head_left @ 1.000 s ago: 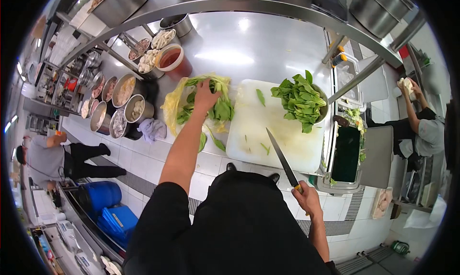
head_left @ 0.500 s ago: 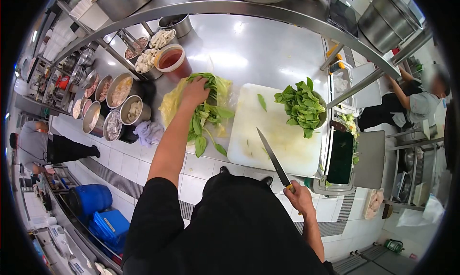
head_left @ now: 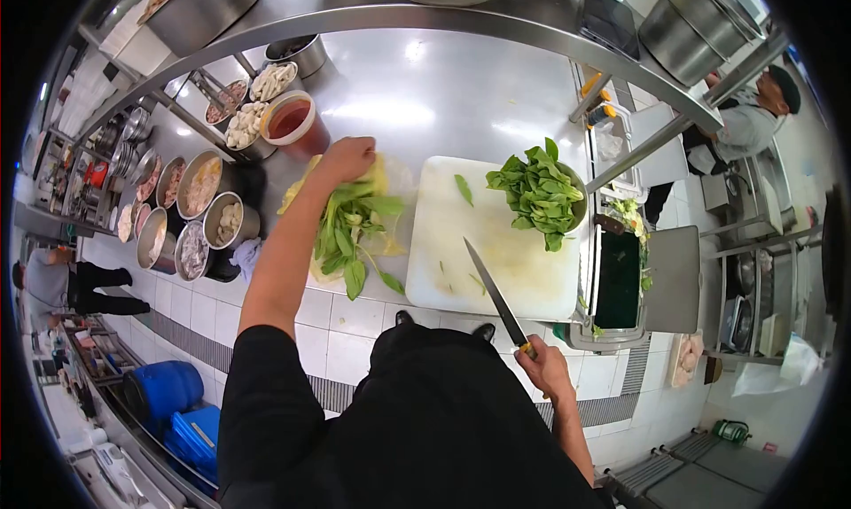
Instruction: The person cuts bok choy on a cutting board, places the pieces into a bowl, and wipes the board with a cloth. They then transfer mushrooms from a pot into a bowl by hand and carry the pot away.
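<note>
My right hand (head_left: 542, 369) grips a long kitchen knife (head_left: 498, 295) by its handle, the blade pointing up and left over the front of a white cutting board (head_left: 434, 234). My left hand (head_left: 347, 160) has its fingers curled at the far side of a yellow plastic bag (head_left: 294, 190); what they hold, if anything, is hidden. Long-stemmed leafy greens (head_left: 341, 230) spill out of the bag toward me. On the board's right side, cut leaves (head_left: 536, 190) are heaped in a metal container (head_left: 581, 209). One loose leaf (head_left: 464, 190) lies on the board.
Behind my left hand stands a tub of red sauce (head_left: 297, 128). Several metal pots of ingredients (head_left: 228, 221) line the left side. A steel shelf (head_left: 355, 17) crosses above the counter. Right of the board is a dark green bin (head_left: 618, 287). Another person (head_left: 749, 128) stands at right.
My left hand has lifted off the greens to the bag's far side, its fingers now curled. The knife stays in my right hand. The whole view has shifted slightly.
</note>
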Motion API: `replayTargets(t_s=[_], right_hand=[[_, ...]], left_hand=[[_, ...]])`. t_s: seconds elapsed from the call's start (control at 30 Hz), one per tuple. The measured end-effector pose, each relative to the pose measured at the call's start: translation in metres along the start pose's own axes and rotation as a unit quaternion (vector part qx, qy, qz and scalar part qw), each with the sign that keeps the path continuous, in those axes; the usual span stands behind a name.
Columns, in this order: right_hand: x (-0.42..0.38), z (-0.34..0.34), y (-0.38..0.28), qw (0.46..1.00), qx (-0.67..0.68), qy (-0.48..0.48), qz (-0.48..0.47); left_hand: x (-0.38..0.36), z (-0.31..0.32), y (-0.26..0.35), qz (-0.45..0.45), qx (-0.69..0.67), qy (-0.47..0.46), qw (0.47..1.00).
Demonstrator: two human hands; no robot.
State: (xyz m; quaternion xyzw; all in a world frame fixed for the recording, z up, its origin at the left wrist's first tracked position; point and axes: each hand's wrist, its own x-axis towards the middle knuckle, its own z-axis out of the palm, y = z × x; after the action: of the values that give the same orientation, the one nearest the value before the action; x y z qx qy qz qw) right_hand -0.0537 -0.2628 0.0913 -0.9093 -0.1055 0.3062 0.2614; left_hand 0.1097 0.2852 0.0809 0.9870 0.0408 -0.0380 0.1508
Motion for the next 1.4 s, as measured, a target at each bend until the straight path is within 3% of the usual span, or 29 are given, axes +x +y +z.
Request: replayTargets(t_s=[0.03, 0.2, 0.27, 0.4, 0.47, 0.5, 0.6, 0.7, 0.77, 0.8, 0.87, 0.9, 0.97, 1.03, 1.1, 1.13, 1.17, 1.27, 1.33, 1.4], right_hand=[[-0.001, 0.0, 0.001, 1.0, -0.004, 0.008, 0.006], [0.003, 0.004, 0.009, 1.0, -0.003, 0.012, 0.002], [0.004, 0.004, 0.01, 0.999, -0.005, 0.025, -0.033], [0.006, 0.0, 0.005, 0.999, -0.011, 0.014, -0.043], [0.004, -0.001, 0.004, 0.999, -0.01, 0.021, -0.026], [0.003, 0.0, 0.008, 0.999, -0.008, 0.021, -0.025], [0.002, 0.005, 0.019, 0.999, -0.019, 0.024, -0.015], [0.011, 0.008, 0.014, 0.998, 0.043, -0.033, 0.013], [0.026, 0.016, -0.002, 0.991, 0.012, -0.072, -0.113], [0.036, 0.023, -0.009, 0.992, 0.014, -0.07, -0.106], [0.058, 0.041, -0.013, 0.97, 0.11, -0.189, -0.102], [0.057, 0.046, -0.002, 0.971, 0.111, -0.189, -0.1], [0.05, 0.05, 0.032, 0.935, 0.326, -0.135, 0.031], [0.033, 0.047, 0.086, 0.91, 0.396, 0.03, 0.121], [0.017, 0.031, 0.119, 0.918, 0.293, 0.215, 0.155], [0.009, 0.017, 0.129, 0.901, 0.319, 0.24, 0.171], [-0.003, -0.001, 0.125, 0.905, 0.307, 0.242, 0.166], [-0.028, -0.03, 0.114, 0.931, 0.289, 0.163, 0.15], [-0.035, -0.023, 0.112, 0.938, 0.29, 0.128, 0.142], [-0.039, -0.022, 0.102, 0.957, 0.264, 0.045, 0.108]], left_hand=[[-0.007, 0.0, -0.006, -0.011, -0.066, 0.035, 0.997], [-0.006, 0.042, -0.037, -0.073, -0.119, 0.054, 0.989], [0.009, 0.045, -0.04, -0.101, -0.177, -0.004, 0.979], [0.015, 0.013, -0.02, -0.119, -0.099, 0.057, 0.986], [0.016, 0.003, -0.021, -0.022, -0.126, 0.296, 0.947], [0.012, -0.002, -0.022, -0.021, -0.125, 0.295, 0.947], [-0.011, -0.008, -0.025, -0.045, -0.127, -0.002, 0.991], [-0.038, 0.019, -0.019, -0.054, -0.058, -0.018, 0.997], [-0.046, 0.027, -0.018, -0.042, -0.016, -0.011, 0.999], [-0.048, 0.031, -0.019, -0.035, 0.026, 0.001, 0.999], [-0.051, 0.024, -0.018, -0.033, 0.023, -0.015, 0.999], [-0.054, 0.013, -0.018, -0.036, 0.024, -0.024, 0.999], [-0.062, -0.015, -0.02, -0.055, -0.016, 0.033, 0.998], [-0.076, -0.063, -0.006, -0.098, -0.092, 0.086, 0.987], [-0.086, -0.097, 0.012, -0.134, -0.135, 0.087, 0.978], [-0.087, -0.104, 0.014, -0.074, -0.297, 0.141, 0.941], [-0.086, -0.108, 0.016, -0.011, -0.449, 0.191, 0.873], [-0.093, -0.084, 0.064, 0.022, -0.469, 0.187, 0.863], [-0.104, -0.03, 0.104, 0.005, -0.511, 0.163, 0.844], [-0.117, 0.043, 0.136, 0.025, -0.388, 0.169, 0.906]])
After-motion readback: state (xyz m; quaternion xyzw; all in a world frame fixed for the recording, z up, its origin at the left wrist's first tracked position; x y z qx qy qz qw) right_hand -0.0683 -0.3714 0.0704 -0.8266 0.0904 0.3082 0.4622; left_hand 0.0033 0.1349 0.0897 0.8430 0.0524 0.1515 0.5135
